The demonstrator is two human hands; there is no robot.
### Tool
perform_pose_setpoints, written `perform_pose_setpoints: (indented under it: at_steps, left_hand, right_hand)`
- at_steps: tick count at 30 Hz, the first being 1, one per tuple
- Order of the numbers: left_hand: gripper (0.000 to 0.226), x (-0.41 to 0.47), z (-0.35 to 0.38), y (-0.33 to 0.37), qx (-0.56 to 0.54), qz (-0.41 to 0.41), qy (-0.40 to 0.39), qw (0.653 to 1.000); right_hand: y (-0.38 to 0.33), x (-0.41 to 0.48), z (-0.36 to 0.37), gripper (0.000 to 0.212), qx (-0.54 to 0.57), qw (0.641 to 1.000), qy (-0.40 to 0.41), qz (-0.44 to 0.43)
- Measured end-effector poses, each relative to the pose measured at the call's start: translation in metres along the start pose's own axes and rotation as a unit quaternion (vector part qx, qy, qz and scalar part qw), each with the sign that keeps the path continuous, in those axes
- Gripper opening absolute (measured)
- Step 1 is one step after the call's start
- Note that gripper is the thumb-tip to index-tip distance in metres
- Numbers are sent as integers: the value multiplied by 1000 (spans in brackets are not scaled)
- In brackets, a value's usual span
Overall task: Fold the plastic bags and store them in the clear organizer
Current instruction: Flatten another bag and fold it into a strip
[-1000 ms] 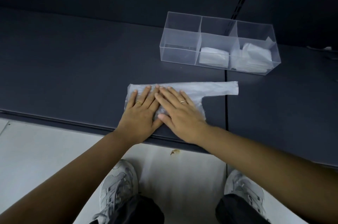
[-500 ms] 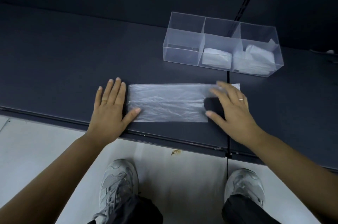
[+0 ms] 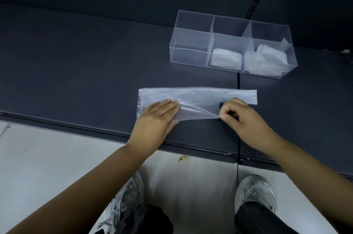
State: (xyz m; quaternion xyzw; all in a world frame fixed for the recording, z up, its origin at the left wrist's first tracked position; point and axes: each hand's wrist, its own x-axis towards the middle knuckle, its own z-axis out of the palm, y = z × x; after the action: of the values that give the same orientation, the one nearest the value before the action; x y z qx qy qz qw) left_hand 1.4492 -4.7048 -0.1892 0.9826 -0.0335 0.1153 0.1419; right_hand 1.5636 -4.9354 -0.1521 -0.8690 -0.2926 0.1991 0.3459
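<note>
A translucent plastic bag (image 3: 198,97) lies flattened as a long strip on the dark table, near its front edge. My left hand (image 3: 156,119) rests flat on the bag's left end, fingers straight, pinning it down. My right hand (image 3: 238,117) pinches the bag's near right corner with curled fingers and lifts that edge slightly. The clear organizer (image 3: 191,50) stands farther back to the right, with three compartments. Its left compartment holds nothing, the middle one holds a folded bag (image 3: 226,58), and the right one holds several folded bags (image 3: 267,59).
The dark table (image 3: 76,61) has a seam running front to back just right of the bag's middle. Its front edge runs across under my wrists. Below are a pale floor and my two grey shoes.
My left hand moved from the table beside the bag onto its left end. My right hand went from flat on the right part to pinching the near corner.
</note>
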Motion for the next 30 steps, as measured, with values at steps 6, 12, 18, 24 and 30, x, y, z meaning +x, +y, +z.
perform_pose_setpoints:
  at_steps: [6, 12, 18, 24, 30]
  left_hand:
    - [18, 2, -2, 11, 18, 46, 44, 998]
    - [15, -2, -10, 14, -21, 14, 19, 1000]
    - [9, -14, -34, -20, -293, -275, 23, 916]
    - [21, -8, -46, -44, -285, -404, 36, 869]
    - [34, 0, -23, 22, -79, -183, 101, 975]
  right_hand:
    - [-24, -14, 2, 91, -218, 972, 25, -82]
    - [-25, -5, 46, 28, -254, 950, 115, -138]
    - [0, 11, 7, 8, 24, 993, 102, 53]
    - [6, 38, 6, 22, 92, 978, 131, 135]
    - [5, 51, 9, 24, -5, 980, 134, 144]
